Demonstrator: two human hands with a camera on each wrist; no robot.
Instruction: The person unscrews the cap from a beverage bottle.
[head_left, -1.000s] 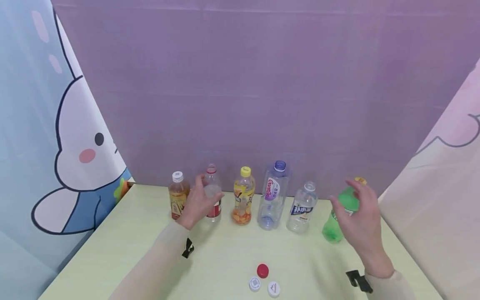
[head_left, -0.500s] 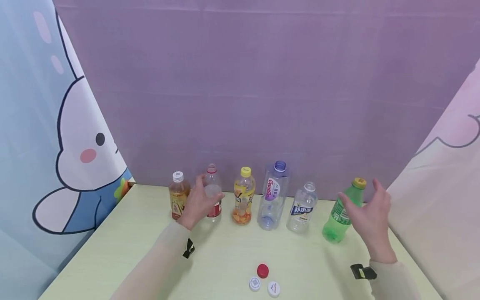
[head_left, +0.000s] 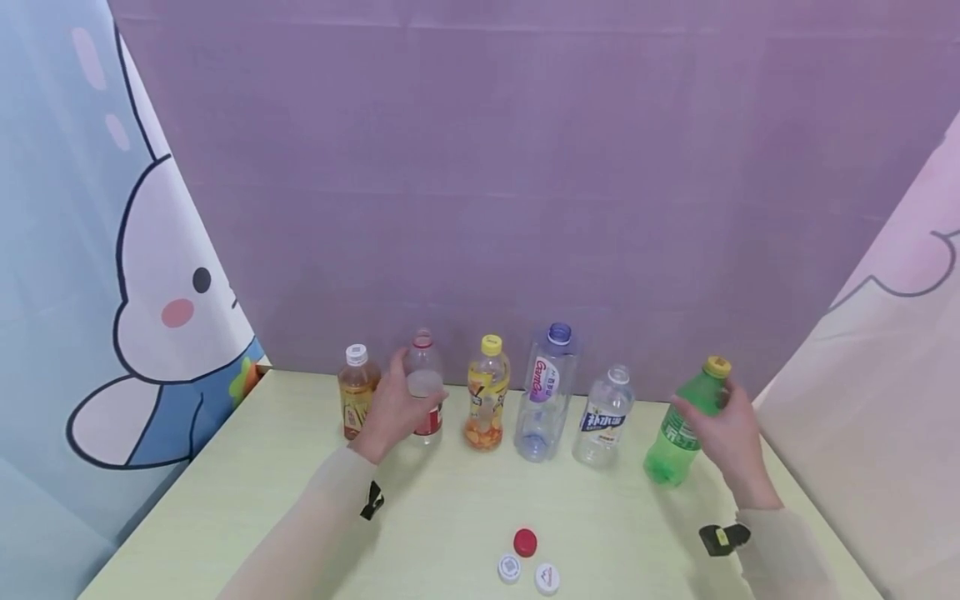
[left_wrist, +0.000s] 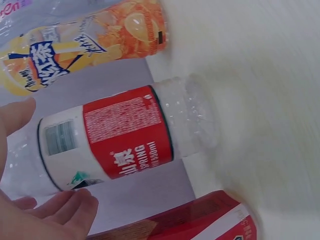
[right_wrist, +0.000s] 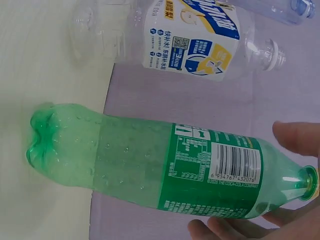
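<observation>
Toward the left of the row, my left hand grips an uncapped clear water bottle with a red and white label. In the left wrist view its fingers lie along the label. On the far right, my right hand is around the upper part of a green soda bottle with a yellow cap. The thumb crosses in front and the fingers curl behind. In the right wrist view a narrow gap shows beside the thumb. Both bottles stand on the table.
Between the hands stand a yellow-capped orange tea bottle, a tall uncapped clear bottle and an uncapped blue-labelled bottle. A white-capped brown drink bottle is left. Red and white caps lie in front.
My right hand has moved from in front of the green soda bottle to its right side, then closed in around its upper part. My left hand stays at the water bottle.
</observation>
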